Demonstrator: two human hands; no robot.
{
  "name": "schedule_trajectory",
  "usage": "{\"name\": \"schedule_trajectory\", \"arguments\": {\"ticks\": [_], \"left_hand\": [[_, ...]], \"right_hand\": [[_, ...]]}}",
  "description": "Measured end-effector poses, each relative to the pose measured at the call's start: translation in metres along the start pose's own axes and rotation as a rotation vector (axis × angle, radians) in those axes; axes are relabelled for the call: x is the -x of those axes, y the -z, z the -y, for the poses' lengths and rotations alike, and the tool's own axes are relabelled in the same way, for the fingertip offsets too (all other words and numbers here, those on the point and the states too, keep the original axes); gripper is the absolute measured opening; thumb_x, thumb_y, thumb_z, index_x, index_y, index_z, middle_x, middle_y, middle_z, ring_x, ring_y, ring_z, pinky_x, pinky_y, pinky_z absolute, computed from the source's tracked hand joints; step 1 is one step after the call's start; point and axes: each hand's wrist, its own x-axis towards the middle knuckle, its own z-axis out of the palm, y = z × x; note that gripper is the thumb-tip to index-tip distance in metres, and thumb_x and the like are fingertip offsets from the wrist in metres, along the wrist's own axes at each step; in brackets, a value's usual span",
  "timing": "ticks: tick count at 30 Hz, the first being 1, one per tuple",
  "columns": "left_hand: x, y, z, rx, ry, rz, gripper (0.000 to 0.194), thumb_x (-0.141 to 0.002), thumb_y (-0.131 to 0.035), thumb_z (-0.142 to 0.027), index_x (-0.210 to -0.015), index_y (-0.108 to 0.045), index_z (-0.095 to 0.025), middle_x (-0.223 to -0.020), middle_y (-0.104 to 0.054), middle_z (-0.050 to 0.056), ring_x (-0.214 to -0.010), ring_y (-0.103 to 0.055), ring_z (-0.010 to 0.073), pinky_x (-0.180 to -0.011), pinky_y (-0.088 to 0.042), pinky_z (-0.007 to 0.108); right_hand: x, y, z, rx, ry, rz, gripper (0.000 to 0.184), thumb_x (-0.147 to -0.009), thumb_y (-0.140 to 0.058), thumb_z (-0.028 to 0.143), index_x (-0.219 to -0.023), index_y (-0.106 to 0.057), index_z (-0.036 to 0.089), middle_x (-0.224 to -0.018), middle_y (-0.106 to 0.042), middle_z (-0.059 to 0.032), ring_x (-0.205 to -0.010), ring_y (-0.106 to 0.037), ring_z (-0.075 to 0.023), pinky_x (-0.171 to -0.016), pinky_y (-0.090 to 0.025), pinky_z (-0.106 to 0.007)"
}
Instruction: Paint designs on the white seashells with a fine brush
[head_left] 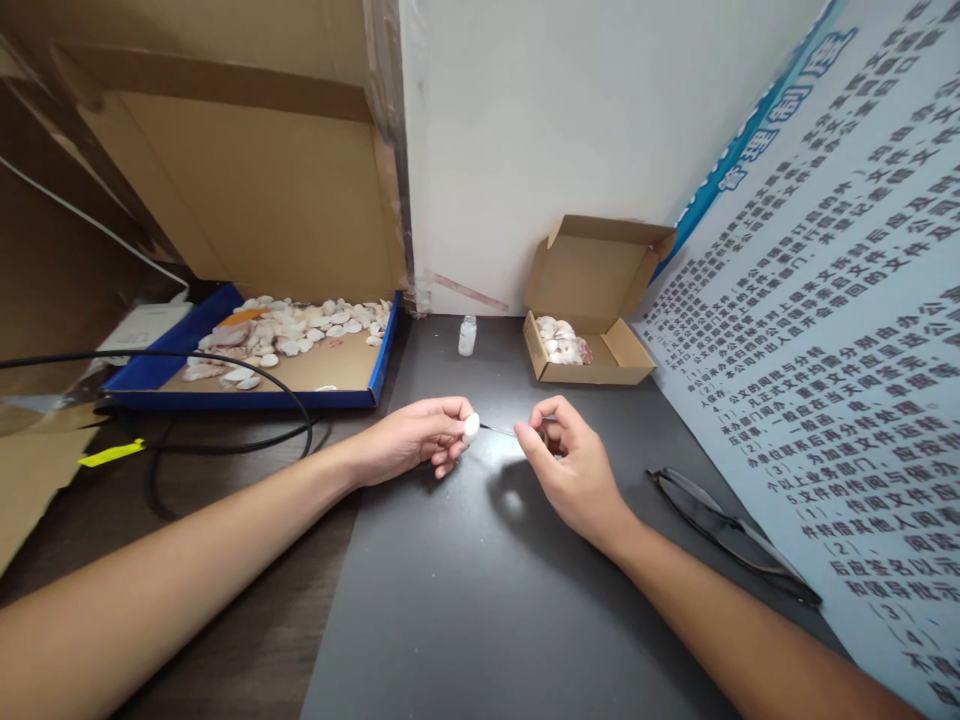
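Note:
Between the thumb and fingers of my left hand [420, 437] is a small white seashell [471, 429], held up above the dark table. My right hand [564, 458] pinches a thin brush-like tool [498, 430], its shaft slim and silvery. The tool's dark tip points left and reaches close to the shell; whether they touch I cannot tell. The far end of the tool is hidden in my right fingers. Behind both hands a small glass bottle [466, 337] with whitish contents and a pale label stands upright, with no cap visible on it.
At the left, a blue-edged tray [379, 360] holds many shells. A small open cardboard box [592, 374] with shells stands at the back right. Glasses [731, 530] lie on the right, beside a printed poster [847, 330]. A black cable [300, 400] loops at the left.

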Motion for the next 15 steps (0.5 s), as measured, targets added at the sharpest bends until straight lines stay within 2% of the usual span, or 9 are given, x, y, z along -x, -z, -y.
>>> {"name": "schedule_trajectory", "arguments": {"ticks": [2, 7, 11, 15], "left_hand": [[-0.0003, 0.0001, 0.0006, -0.005, -0.005, 0.005, 0.010, -0.084, -0.055, -0.022, -0.081, -0.049, -0.014, -0.062, -0.046, -0.002, -0.053, -0.040, 0.0071, -0.050, -0.038, 0.019], [-0.0006, 0.0003, 0.0016, -0.002, -0.010, -0.001, 0.012, -0.082, -0.056, -0.023, -0.081, -0.048, -0.015, -0.062, -0.042, -0.003, -0.054, -0.036, 0.0076, -0.050, -0.038, 0.019], [-0.0005, 0.0009, 0.0016, -0.017, -0.009, 0.015, 0.013, -0.083, -0.055, -0.023, -0.078, -0.047, -0.014, -0.064, -0.041, -0.002, -0.055, -0.037, 0.0075, -0.051, -0.038, 0.019], [-0.0004, -0.0003, 0.0008, -0.023, -0.014, 0.003, 0.011, -0.082, -0.054, -0.022, -0.078, -0.047, -0.014, -0.061, -0.042, -0.002, -0.053, -0.036, 0.0074, -0.050, -0.037, 0.019]], "right_hand": [[0.0001, 0.0013, 0.0014, -0.025, 0.015, -0.013, 0.044, -0.085, -0.045, 0.054, -0.087, -0.036, 0.010, -0.056, -0.033, 0.0036, -0.050, -0.027, 0.0043, -0.049, -0.024, -0.007], [0.0024, 0.0005, 0.0000, -0.063, 0.041, 0.058, 0.046, -0.085, -0.045, 0.055, -0.089, -0.037, 0.010, -0.058, -0.035, 0.0034, -0.051, -0.030, 0.0042, -0.052, -0.028, -0.007], [0.0011, 0.0005, 0.0011, 0.028, 0.006, -0.005, 0.042, -0.084, -0.048, 0.051, -0.086, -0.038, 0.010, -0.059, -0.035, 0.0030, -0.051, -0.028, 0.0047, -0.051, -0.025, -0.006], [0.0015, 0.0010, 0.0015, -0.051, 0.030, 0.021, 0.043, -0.085, -0.046, 0.052, -0.086, -0.036, 0.010, -0.057, -0.034, 0.0036, -0.050, -0.028, 0.0043, -0.050, -0.025, -0.007]]}}
